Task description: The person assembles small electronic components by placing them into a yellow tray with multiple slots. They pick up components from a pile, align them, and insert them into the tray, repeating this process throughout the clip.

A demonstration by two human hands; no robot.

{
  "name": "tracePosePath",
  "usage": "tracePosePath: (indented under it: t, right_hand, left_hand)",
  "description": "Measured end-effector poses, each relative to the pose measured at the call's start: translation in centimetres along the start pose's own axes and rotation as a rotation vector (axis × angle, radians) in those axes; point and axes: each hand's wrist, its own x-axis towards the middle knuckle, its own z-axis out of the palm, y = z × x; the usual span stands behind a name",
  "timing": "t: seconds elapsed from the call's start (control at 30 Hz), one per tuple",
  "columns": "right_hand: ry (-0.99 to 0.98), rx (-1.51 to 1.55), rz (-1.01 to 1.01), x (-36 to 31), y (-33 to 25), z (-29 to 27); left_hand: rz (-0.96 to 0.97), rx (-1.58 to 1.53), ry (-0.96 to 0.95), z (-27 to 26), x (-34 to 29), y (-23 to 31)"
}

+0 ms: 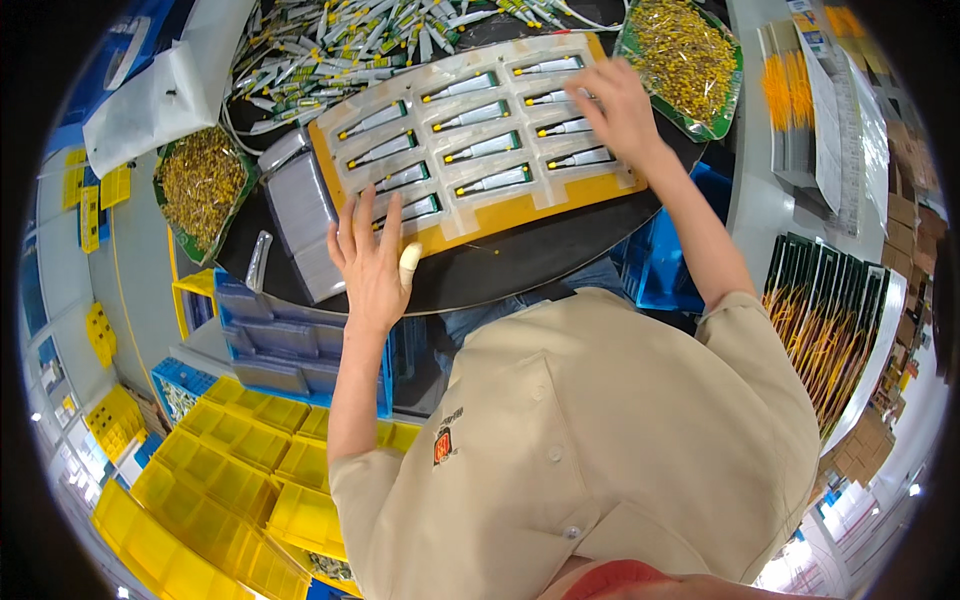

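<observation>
A clear plastic blister tray (pixel 463 215) lies on a yellow board (pixel 530 208) on the black round table. Small white tubes (pixel 484 148) with green ends and yellow caps lie in its slots in three columns. My left hand (pixel 370 265) rests at the tray's near left corner, fingers spread over the lowest tubes of the left column. A pale finger cot (pixel 410 258) covers its thumb. Over the right column is my right hand (pixel 622 115), fingers bent but apart by the tubes; its fingertips partly hide them, and I see nothing held.
Loose tubes (pixel 350 45) are heaped at the table's far side. Green trays of small yellow parts stand left (pixel 203 190) and right (pixel 685 60). Stacked clear blister trays (pixel 300 215) lie left of the board. Blue bins (pixel 665 260) and yellow bins (pixel 215 470) stand below the table.
</observation>
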Motion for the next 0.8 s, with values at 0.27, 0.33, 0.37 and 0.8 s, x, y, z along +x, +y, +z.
tracePosePath:
  t: [0.27,0.33,0.37,0.8]
  right_hand:
    - [-0.318,0.454,0.337,-11.1,-17.9,3.0]
    - [-0.303,0.336,0.276,-11.4,-18.8,4.9]
    - [-0.307,0.307,0.249,-11.3,-18.8,5.6]
    - [-0.004,0.147,0.402,-7.6,-3.0,-7.5]
  left_hand:
    - [0.148,-0.143,0.053,1.9,5.0,3.9]
    - [0.227,-0.125,0.007,2.8,6.3,5.5]
    - [0.259,-0.123,0.002,3.2,6.8,6.1]
    - [0.026,-0.299,0.271,0.9,4.4,1.2]
